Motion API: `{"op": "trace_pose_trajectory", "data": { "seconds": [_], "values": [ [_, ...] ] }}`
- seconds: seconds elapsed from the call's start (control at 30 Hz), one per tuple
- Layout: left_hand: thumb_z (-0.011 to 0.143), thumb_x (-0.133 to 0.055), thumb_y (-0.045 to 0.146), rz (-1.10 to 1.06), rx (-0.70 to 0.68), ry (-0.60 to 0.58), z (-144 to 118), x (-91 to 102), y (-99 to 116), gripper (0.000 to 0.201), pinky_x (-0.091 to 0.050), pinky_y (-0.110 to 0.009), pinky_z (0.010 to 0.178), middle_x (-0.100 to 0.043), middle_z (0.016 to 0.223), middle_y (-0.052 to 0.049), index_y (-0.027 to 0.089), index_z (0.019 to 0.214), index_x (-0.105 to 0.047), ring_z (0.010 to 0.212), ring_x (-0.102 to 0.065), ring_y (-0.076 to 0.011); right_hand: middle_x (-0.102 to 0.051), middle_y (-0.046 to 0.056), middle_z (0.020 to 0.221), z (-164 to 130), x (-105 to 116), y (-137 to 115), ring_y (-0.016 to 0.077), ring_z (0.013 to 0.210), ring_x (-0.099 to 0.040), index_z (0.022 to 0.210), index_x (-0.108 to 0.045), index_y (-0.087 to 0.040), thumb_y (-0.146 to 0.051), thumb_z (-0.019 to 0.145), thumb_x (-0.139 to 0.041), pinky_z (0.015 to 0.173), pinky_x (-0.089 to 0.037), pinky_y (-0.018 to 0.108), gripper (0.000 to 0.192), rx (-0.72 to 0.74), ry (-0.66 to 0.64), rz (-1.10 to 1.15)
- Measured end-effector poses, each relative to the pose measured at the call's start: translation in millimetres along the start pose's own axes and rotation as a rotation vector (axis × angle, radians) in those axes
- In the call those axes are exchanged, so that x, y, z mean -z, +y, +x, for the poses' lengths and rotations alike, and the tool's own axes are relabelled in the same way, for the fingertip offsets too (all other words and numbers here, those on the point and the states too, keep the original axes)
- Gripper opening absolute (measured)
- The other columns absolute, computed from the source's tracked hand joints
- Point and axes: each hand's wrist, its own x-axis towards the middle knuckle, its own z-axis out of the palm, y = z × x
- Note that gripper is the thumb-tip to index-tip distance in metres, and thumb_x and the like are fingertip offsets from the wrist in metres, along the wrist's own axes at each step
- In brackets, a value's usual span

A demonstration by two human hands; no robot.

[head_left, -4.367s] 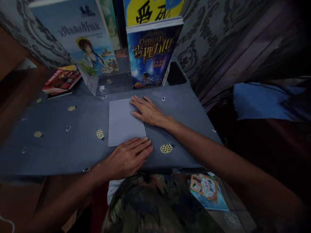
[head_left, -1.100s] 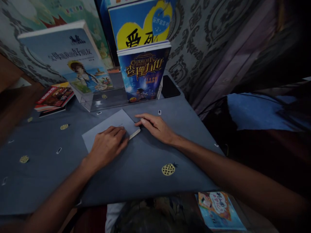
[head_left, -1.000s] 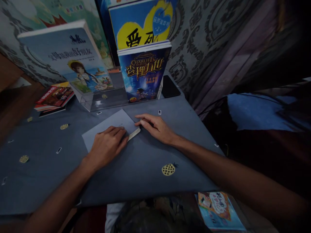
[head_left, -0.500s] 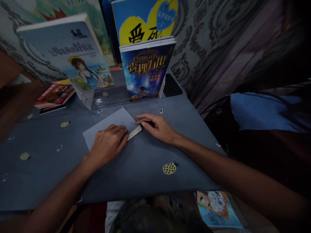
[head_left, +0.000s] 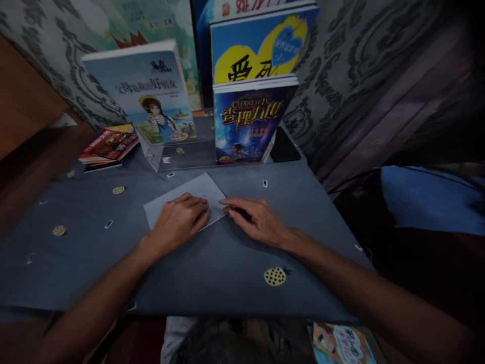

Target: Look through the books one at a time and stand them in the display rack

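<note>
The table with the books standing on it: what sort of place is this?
Perhaps a reading corner at home, or a small book display: upright books in a clear stand, a pineapple-print cloth and a patterned backdrop suggest it.

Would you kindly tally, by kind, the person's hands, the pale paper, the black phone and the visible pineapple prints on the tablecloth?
Hands: 2 (left hand, right hand)
Pale paper: 1
Black phone: 1
Pineapple prints: 5
Total: 9

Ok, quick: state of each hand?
Left hand: palm-down on the pale rectangular paper; grip unclear.
Right hand: half-curled at its right corner; pinch unclear.
</note>
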Motion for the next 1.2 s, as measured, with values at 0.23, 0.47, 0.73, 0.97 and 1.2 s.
{"op": "trace_pose_trajectory", "data": {
  "seconds": [0.23, 0.47, 0.73, 0.97, 1.2],
  "values": [
    [0.099, -0.047, 0.031, 0.056, 0.273, -0.097, -2, 14.9, -42, 0.033, -0.053, -0.036, 0.086, -0.068, 0.132, -0.007, 0.023, 0.12, -0.071, 0.114, -0.065, -0.0276, -0.074, 0.011, 0.102, 6, -4, 7, 0.0244, 0.093, -0.069, 0.124, -0.066, -0.02, -0.021, 0.099, -0.045, 0.083, -0.058, 0.041, 0.033, 0.092, 0.018, -0.16],
    [0.099, -0.05, 0.04, 0.078, 0.307, -0.229, -7, 36.6, -41, 0.034, -0.05, -0.034, 0.077, -0.071, 0.121, -0.009, 0.022, 0.115, -0.074, 0.099, -0.07, -0.0274, -0.071, 0.014, 0.109, 33, -4, 31, 0.0283, 0.105, -0.063, 0.125, -0.064, -0.016, -0.019, 0.098, -0.043, 0.092, -0.055, 0.047, 0.034, 0.152, -0.055, -0.304],
    [0.091, -0.063, 0.055, 0.035, -0.072, -0.24, -46, 33.5, -11, 0.053, -0.051, -0.042, 0.095, -0.063, 0.134, -0.013, 0.02, 0.13, -0.063, 0.12, -0.059, -0.0304, -0.07, 0.015, 0.119, 47, -16, 36, 0.0315, 0.12, -0.057, 0.122, -0.065, -0.015, -0.017, 0.096, -0.047, 0.101, -0.047, 0.051, 0.032, 0.135, -0.036, -0.363],
    [0.101, -0.053, 0.035, 0.085, -0.197, -0.116, -65, 17.8, 10, 0.029, -0.054, -0.033, 0.082, -0.069, 0.123, -0.011, 0.018, 0.121, -0.065, 0.109, -0.065, -0.0241, -0.073, 0.013, 0.117, 25, -34, 8, 0.0281, 0.122, -0.061, 0.119, -0.068, -0.014, -0.016, 0.096, -0.048, 0.106, -0.045, 0.049, 0.031, 0.196, -0.03, -0.264],
    [0.106, -0.04, 0.032, -0.048, -0.231, -0.004, -65, 21.8, 5, 0.036, -0.054, -0.031, 0.077, -0.075, 0.113, -0.009, 0.018, 0.117, -0.071, 0.099, -0.069, -0.0204, -0.077, 0.008, 0.105, 4, -39, -19, 0.0216, 0.102, -0.069, 0.115, -0.07, -0.018, -0.02, 0.099, -0.048, 0.095, -0.052, 0.04, 0.028, 0.152, -0.025, -0.026]
  ]
}}
